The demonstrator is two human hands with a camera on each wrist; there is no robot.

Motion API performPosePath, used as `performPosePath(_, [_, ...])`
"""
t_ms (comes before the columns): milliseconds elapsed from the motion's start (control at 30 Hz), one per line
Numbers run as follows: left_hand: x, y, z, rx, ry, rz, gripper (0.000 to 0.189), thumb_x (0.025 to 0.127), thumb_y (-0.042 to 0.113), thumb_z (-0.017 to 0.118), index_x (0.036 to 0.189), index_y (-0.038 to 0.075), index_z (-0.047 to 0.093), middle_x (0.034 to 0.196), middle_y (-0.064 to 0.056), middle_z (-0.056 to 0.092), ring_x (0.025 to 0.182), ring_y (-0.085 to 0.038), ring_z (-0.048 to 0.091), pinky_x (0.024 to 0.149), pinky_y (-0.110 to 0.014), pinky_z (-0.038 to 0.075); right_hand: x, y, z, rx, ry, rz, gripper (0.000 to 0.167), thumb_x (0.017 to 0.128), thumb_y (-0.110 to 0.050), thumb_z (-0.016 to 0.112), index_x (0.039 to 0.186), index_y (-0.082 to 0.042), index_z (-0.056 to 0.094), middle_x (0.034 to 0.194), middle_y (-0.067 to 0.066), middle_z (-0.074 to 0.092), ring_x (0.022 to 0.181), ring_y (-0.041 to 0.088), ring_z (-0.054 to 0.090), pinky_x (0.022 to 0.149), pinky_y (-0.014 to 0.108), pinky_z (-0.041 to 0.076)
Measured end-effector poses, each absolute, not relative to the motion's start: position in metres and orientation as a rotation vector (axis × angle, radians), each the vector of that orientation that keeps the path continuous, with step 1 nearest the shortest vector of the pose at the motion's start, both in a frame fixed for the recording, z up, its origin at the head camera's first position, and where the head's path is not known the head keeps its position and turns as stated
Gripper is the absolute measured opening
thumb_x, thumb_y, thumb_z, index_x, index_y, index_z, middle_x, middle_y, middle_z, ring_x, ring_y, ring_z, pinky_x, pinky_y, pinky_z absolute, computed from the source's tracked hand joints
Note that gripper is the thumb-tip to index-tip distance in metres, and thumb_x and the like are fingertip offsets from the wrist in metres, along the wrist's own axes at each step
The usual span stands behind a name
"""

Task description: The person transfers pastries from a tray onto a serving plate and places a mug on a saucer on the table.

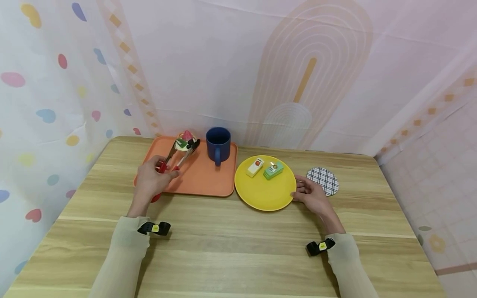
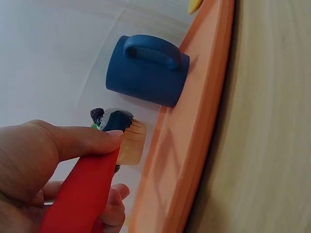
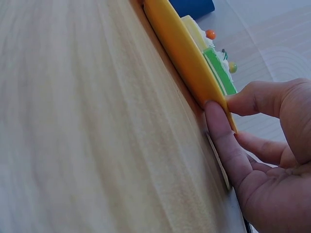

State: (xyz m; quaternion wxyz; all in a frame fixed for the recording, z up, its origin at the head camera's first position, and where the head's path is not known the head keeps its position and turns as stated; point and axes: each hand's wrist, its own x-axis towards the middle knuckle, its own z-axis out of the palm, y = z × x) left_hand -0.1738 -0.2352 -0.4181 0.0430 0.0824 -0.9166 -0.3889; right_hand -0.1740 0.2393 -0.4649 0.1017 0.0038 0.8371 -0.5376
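My left hand (image 1: pixel 150 179) grips red-handled tongs (image 2: pixel 90 189) over the left part of the orange tray (image 1: pixel 197 182). Between the tongs' tips is a small toy fruit tart (image 1: pixel 185 142) with a tan fluted base, white cream, a pink fruit and dark berries. It appears raised above the tray. At the right, my right hand (image 1: pixel 312 193) pinches the rim of a yellow plate (image 1: pixel 266 198), its thumb and fingers on opposite faces in the right wrist view. Two toy cake slices, one pale yellow (image 1: pixel 255 167) and one green (image 1: pixel 273 170), lie on the plate.
A blue mug (image 1: pixel 218 145) stands on the tray's back right, its handle toward me. Right of the plate lies a round checked coaster (image 1: pixel 323 181), close to my right hand. A patterned cloth (image 1: pixel 208 74) hangs behind the wooden table (image 1: pixel 231 248).
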Motion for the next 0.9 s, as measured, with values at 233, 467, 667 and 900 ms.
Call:
performPosePath(233, [-0.171, -0.232, -0.411, 0.21, -2.789, -1.187, 0.055, 0.09, 0.034, 0.078, 0.128, 0.0, 0.058, 0.117, -0.024, 0.063, 0.098, -0.035, 0.059, 0.066, -0.031, 0.046, -0.173, 0.24, -0.464, 0.005, 2.481, -1.576, 0.064, 0.094, -0.007, 0.071, 0.153, -0.01, 0.047, 0.132, 0.019, 0.061, 0.106, 0.022, 0.062, 0.08, 0.018, 0.054])
performPosePath(467, [-0.167, -0.229, -0.403, 0.205, -2.783, -1.193, 0.054, 0.089, 0.035, 0.078, 0.126, 0.001, 0.059, 0.119, -0.024, 0.063, 0.1, -0.036, 0.058, 0.066, -0.031, 0.045, -0.173, 0.239, -0.464, -0.01, 2.492, -1.564, 0.064, 0.094, -0.007, 0.071, 0.153, -0.009, 0.047, 0.132, 0.019, 0.061, 0.107, 0.022, 0.062, 0.081, 0.018, 0.053])
performPosePath(667, [-0.166, -0.227, -0.399, 0.178, -2.758, -1.195, 0.048, 0.089, 0.034, 0.079, 0.119, 0.002, 0.06, 0.116, -0.024, 0.065, 0.092, -0.032, 0.054, 0.062, -0.033, 0.043, -0.173, 0.24, -0.464, -0.017, 2.498, -1.558, 0.064, 0.094, -0.007, 0.071, 0.153, -0.009, 0.047, 0.131, 0.019, 0.061, 0.106, 0.021, 0.062, 0.08, 0.018, 0.054])
performPosePath(900, [-0.163, -0.225, -0.394, 0.132, -2.733, -1.185, 0.046, 0.088, 0.031, 0.08, 0.118, 0.002, 0.061, 0.116, -0.024, 0.066, 0.09, -0.033, 0.057, 0.065, -0.032, 0.045, -0.173, 0.24, -0.463, -0.027, 2.484, -1.572, 0.064, 0.094, -0.006, 0.071, 0.153, -0.008, 0.046, 0.13, 0.021, 0.061, 0.105, 0.02, 0.062, 0.079, 0.02, 0.057])
